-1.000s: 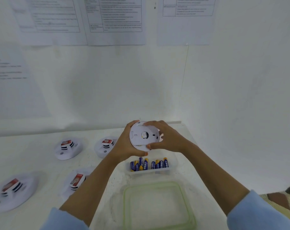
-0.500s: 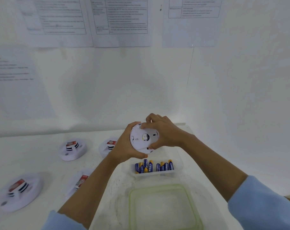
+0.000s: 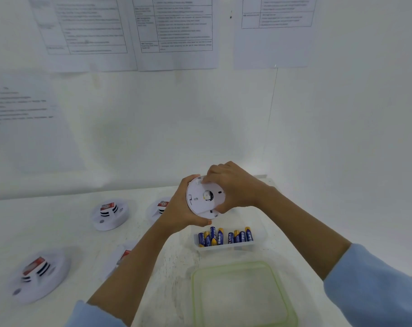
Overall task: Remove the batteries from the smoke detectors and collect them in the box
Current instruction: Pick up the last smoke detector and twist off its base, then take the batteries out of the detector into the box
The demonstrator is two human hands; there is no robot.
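Both hands hold a round white smoke detector [image 3: 203, 198] in the air above the table, its flat back plate facing me. My left hand [image 3: 180, 208] cups its left and lower rim. My right hand [image 3: 233, 185] curls over its top and right edge, fingertips on the plate. Just below it a small clear box [image 3: 259, 243] holds several blue and gold batteries [image 3: 225, 237]. Whether batteries are inside the held detector is hidden.
More white smoke detectors with red labels lie on the white table: one at back left [image 3: 109, 214], one behind my left wrist [image 3: 161, 207], one under my left forearm [image 3: 123, 254], one at the near left [image 3: 36, 273]. A clear green-rimmed lid [image 3: 244, 293] lies near me. Walls close in behind and right.
My right hand has slid round the detector's top edge toward the left and the plate has turned slightly. The view has shifted a little upward.
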